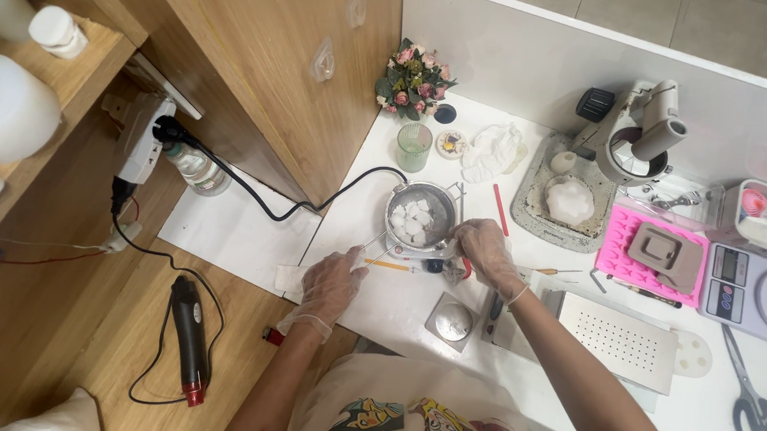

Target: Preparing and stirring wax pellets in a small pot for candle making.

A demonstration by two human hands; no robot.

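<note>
The pot (pixel 419 214) of white chunks sits on a small hotplate (pixel 412 248) just before the green glass (pixel 413 146), the gloved right hand (pixel 485 251) curled at its rim, the gloved left hand (pixel 330 283) pinching thin sticks (pixel 373 245) beside it.

A white tabletop (pixel 413 310) spreads under and to the right of the hands, lit evenly with soft shadows. Beyond them a white partition wall (pixel 535 65) rises, with grey floor tiles (pixel 723 28) behind it. To the left of the hands stands a wooden cabinet (pixel 268 66) and a wooden shelf (pixel 81 77), above a wooden floor (pixel 58 311).
</note>
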